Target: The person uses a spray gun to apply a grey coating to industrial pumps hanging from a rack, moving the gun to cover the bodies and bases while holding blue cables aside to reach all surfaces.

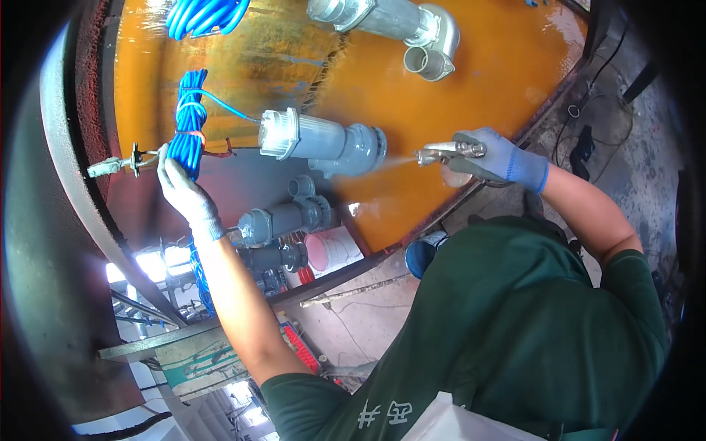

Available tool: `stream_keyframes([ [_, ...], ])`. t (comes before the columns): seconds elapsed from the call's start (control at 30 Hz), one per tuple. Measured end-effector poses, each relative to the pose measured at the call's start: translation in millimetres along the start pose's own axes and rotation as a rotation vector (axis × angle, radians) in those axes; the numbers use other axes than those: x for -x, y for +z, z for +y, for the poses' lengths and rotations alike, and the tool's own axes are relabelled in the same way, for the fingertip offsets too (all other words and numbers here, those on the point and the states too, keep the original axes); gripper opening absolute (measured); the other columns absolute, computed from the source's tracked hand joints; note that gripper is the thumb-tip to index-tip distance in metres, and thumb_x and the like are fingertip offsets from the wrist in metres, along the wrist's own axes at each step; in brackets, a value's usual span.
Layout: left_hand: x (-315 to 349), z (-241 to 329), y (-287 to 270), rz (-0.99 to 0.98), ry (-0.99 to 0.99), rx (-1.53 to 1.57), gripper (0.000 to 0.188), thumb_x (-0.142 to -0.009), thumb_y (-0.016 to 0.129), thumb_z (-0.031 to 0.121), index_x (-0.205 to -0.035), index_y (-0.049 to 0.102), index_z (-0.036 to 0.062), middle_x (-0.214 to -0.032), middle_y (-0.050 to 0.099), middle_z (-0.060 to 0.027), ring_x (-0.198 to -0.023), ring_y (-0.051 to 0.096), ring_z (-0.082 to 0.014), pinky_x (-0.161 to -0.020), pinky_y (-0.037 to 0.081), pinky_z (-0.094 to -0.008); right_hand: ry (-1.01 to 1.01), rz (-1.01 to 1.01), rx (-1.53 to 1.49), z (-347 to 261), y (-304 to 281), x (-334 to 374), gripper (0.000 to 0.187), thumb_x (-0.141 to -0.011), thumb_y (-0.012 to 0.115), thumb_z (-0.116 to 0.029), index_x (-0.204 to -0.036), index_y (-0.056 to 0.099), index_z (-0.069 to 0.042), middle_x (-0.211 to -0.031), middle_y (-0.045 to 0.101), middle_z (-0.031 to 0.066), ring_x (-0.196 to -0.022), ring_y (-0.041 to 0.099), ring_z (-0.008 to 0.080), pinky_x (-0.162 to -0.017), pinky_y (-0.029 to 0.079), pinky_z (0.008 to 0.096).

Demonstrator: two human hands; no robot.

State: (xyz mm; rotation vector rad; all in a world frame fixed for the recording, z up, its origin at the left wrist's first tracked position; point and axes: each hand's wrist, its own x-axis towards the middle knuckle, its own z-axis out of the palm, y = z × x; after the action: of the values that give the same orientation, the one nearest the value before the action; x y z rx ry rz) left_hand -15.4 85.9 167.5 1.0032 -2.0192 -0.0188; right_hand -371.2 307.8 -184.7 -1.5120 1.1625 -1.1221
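My gloved right hand (489, 154) grips a metal spray gun (448, 150), nozzle pointing left. A pale mist leaves it toward the round end of a grey submersible pump (323, 140), which hangs by a blue cable. That cable runs to a tied, coiled blue cable bundle (190, 128) with a reddish tie around it. My gloved left hand (187, 195) is closed around the lower end of the bundle, beside a paint-crusted metal hook (134, 160). Part of its grip is hidden by the hand itself and the cable.
Another pump (382, 18) and cable coil (209, 15) hang farther off. Nearer are two more grey pumps, one of them (283, 220) below the sprayed one. An orange-stained panel (434, 95) stands behind. A pink-topped bucket (331, 250), a blue container (421, 256) and floor hoses (588, 110) lie around.
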Motion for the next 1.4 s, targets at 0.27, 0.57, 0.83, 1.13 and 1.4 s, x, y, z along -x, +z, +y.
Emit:
stream_keyframes([
  [0.27,13,3,-13,-0.013,-0.006,-0.082,0.051,-0.114,0.046,0.031,-0.146,0.056,-0.0077,-0.146,0.061,-0.0196,-0.134,0.058,-0.0274,-0.118,0.040,-0.0413,0.052,0.041,-0.110,23,5,-4,0.030,-0.097,0.076,-0.033,-0.109,0.072,-0.006,-0.085,0.071,0.0064,-0.077,0.066,0.0117,-0.071,0.054,0.0326],
  [0.57,17,-11,-27,-0.030,-0.012,-0.060,0.052,-0.115,0.046,0.034,-0.142,0.059,-0.0075,-0.135,0.066,-0.0187,-0.123,0.063,-0.0250,-0.111,0.044,-0.0382,-0.123,0.083,-0.117,10,10,12,0.027,-0.095,0.080,-0.028,-0.106,0.071,-0.005,-0.084,0.072,0.0116,-0.074,0.067,0.0170,-0.070,0.054,0.0353],
  [0.83,24,-7,-38,-0.032,-0.054,-0.107,0.050,-0.115,0.046,0.035,-0.138,0.061,-0.0062,-0.126,0.068,-0.0150,-0.114,0.063,-0.0216,-0.105,0.046,-0.0365,0.091,0.146,-0.352,-11,-3,21,0.024,-0.096,0.077,-0.027,-0.104,0.071,-0.005,-0.082,0.071,0.0076,-0.072,0.066,0.0135,-0.067,0.053,0.0347],
  [1.13,25,-6,-47,-0.038,0.035,-0.263,0.050,-0.114,0.041,0.032,-0.139,0.062,-0.0065,-0.130,0.068,-0.0183,-0.115,0.064,-0.0272,-0.105,0.048,-0.0389,-0.084,0.166,-0.342,-29,-5,13,0.023,-0.095,0.079,-0.023,-0.106,0.070,-0.005,-0.084,0.070,0.0084,-0.073,0.064,0.0151,-0.069,0.052,0.0332],
  [1.4,28,-16,-50,0.040,-0.163,-0.004,0.050,-0.111,0.050,0.033,-0.143,0.061,-0.0033,-0.133,0.067,-0.0133,-0.118,0.064,-0.0219,-0.105,0.048,-0.0381,0.047,0.236,-0.492,-17,-2,0,0.029,-0.096,0.077,-0.031,-0.107,0.070,-0.005,-0.080,0.068,0.0035,-0.066,0.062,0.0119,-0.063,0.051,0.0315],
])
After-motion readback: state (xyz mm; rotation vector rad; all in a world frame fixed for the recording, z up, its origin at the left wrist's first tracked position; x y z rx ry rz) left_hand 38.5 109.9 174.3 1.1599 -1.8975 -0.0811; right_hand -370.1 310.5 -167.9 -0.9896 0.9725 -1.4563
